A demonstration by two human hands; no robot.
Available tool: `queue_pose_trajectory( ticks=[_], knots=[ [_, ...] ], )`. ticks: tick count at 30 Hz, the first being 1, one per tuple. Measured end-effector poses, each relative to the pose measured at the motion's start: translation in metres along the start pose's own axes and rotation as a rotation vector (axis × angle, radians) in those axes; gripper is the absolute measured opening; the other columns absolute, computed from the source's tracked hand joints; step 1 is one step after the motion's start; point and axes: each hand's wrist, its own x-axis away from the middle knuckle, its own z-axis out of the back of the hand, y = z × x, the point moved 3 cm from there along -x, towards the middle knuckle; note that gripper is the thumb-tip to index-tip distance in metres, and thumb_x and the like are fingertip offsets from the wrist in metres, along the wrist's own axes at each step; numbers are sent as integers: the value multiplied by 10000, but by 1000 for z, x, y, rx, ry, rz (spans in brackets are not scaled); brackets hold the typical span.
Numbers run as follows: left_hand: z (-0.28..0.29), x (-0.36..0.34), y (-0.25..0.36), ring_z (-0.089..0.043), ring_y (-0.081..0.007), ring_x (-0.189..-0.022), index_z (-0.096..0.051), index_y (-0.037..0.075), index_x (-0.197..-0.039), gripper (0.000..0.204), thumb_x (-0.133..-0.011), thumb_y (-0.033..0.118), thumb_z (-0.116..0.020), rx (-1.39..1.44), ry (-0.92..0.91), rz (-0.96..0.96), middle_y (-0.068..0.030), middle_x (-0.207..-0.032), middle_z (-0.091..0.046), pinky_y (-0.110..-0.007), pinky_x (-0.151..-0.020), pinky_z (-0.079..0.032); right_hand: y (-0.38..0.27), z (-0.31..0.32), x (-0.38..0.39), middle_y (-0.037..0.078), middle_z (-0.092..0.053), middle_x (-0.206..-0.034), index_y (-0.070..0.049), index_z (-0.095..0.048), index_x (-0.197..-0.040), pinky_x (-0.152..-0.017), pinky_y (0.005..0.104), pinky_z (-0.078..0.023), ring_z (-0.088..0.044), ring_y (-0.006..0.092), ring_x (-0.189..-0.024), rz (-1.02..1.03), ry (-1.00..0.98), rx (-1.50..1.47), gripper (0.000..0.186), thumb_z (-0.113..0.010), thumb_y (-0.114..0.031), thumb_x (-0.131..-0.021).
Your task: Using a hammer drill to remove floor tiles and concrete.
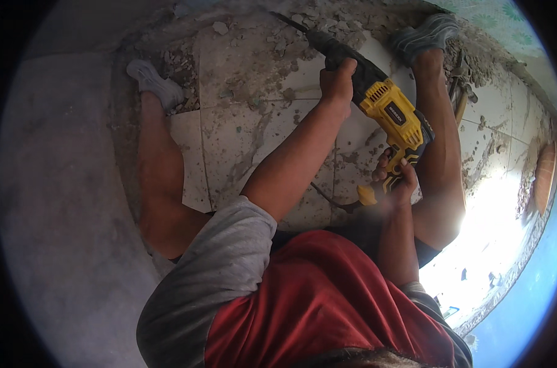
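The floor is pale tile, soiled with grey spatter; broken rubble lies left of the drill's front end. A plain grey surface, wall or floor not determinable, runs far left of the drill; strong glare whitens the area right of its rear grip. Counted: one yellow-and-black drill, held slanting above the tiles, with one bit, contact at its tip not determinable; one dark cord left of its rear grip; one hammer right of it; two grey shoes, one well left, one right of its nose; two hands. Left hand is wrapped around the drill's front section, right hand around its rear grip.
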Motion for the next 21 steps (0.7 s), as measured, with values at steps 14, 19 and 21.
queue_pose_trajectory(
  ticks=[14, 19, 21],
  knots=[
    [1, -2, -3, -576, -243, -1056, -443, -79, -1267, 681, -773, 329, -675, -96, 52, 24, -175, -1221, -550, -358, -935, -449, 3, 4, -7, 72, -566, -824, -13, -536, -1059, -563, 313, -462, -522, 153, -591, 22, -54, -31, 384, -529, -316, -824],
    [-1, 5, 3, -585, -243, -1054, -448, -81, -1264, 675, -779, 333, -671, -85, 38, 9, -179, -1205, -560, -359, -928, -458, 2, 7, -13, 69, -570, -809, -9, -539, -1053, -559, 313, -472, -531, 154, -588, 4, -54, -1, 394, -540, -324, -815],
    [6, -2, 7, -591, -242, -1043, -449, -81, -1262, 660, -793, 332, -663, -40, 94, 16, -180, -1203, -561, -355, -925, -463, 0, 5, -18, 70, -572, -808, -9, -539, -1053, -555, 312, -474, -534, 155, -583, -17, -51, -1, 400, -545, -328, -811]
  ],
)
